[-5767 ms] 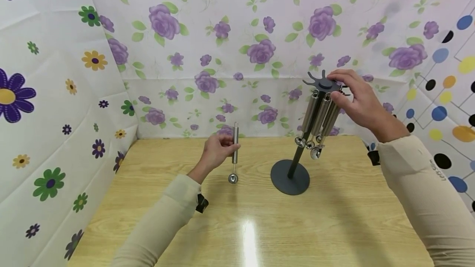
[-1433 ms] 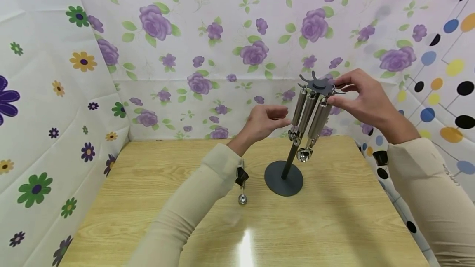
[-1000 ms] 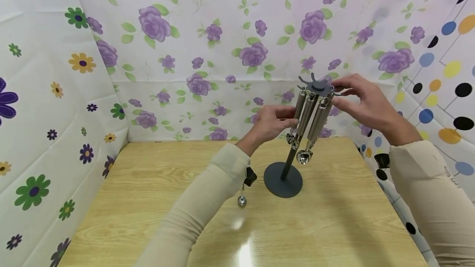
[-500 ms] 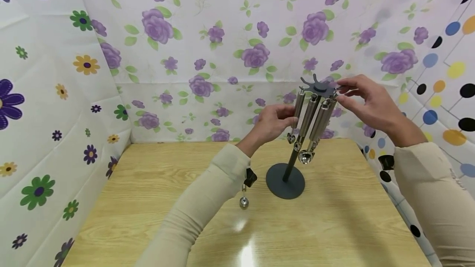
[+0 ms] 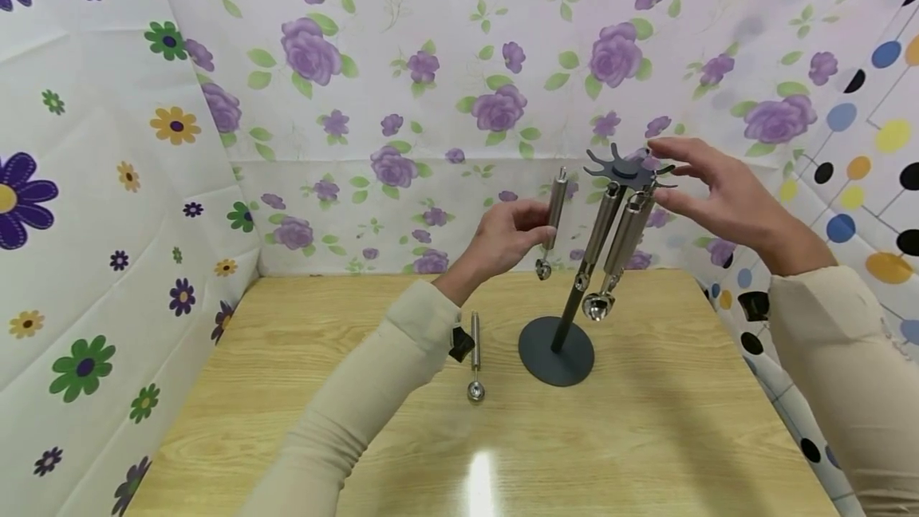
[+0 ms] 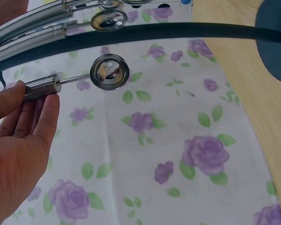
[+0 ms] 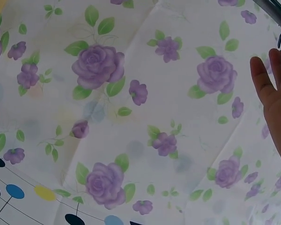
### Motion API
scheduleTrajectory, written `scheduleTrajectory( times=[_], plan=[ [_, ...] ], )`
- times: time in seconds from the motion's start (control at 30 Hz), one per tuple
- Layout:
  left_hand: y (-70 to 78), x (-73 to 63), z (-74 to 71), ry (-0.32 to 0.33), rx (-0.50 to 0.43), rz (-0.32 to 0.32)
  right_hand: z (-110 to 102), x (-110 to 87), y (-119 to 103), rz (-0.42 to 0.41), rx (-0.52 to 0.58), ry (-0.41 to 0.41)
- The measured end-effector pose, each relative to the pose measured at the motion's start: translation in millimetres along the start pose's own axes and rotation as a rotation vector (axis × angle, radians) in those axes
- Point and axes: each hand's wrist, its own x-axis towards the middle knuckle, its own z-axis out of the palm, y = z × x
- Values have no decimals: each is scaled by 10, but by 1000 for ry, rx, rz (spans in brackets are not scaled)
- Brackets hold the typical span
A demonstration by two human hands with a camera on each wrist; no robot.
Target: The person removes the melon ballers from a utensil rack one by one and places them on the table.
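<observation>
My left hand [image 5: 506,239] pinches the steel handle of a melon baller [image 5: 557,202], which hangs scoop down, apart from the dark utensil stand [image 5: 556,349]. In the left wrist view, the round scoop end [image 6: 109,71] points away from the fingers on a thin stem. My right hand [image 5: 732,198] is at the stand's hooked top, thumb below and fingers above the hooks; in the right wrist view only the edge of this hand [image 7: 276,101] shows. Several steel scoops [image 5: 623,242] still hang from the hooks. A second melon baller [image 5: 475,353] lies on the table.
The wooden table [image 5: 323,325] ends at a flowered cloth backdrop [image 5: 402,94] close behind the stand. Patterned cloths also rise at the left [image 5: 93,206] and right [image 5: 861,182]. The stand's round foot is right of the lying melon baller.
My left hand laid the first melon baller on the table, then took another off a hook and drew it left, clear of the stand. The right hand stayed at the stand's top.
</observation>
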Motion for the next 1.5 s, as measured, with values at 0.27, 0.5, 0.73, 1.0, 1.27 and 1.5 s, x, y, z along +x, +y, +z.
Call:
scheduleTrajectory(
  times=[0.27,0.5,0.73,1.0,1.27,1.5],
  plan=[
    [-191,-160,-145,15,-3,-45,-49,31,-12,26,1,-74],
    [-346,-321,-217,34,-22,-89,-48,33,-5,70,10,-85],
    [-506,-469,-257,36,-58,-108,-16,19,4,57,8,-31],
    [-679,-602,-296,63,-5,-151,33,30,-23,22,-63,45],
    [-826,-710,-251,96,-10,-177,85,77,-63,10,-108,76],
    [-939,-805,-227,126,-19,-238,114,117,-116,31,-91,49]
  ],
)
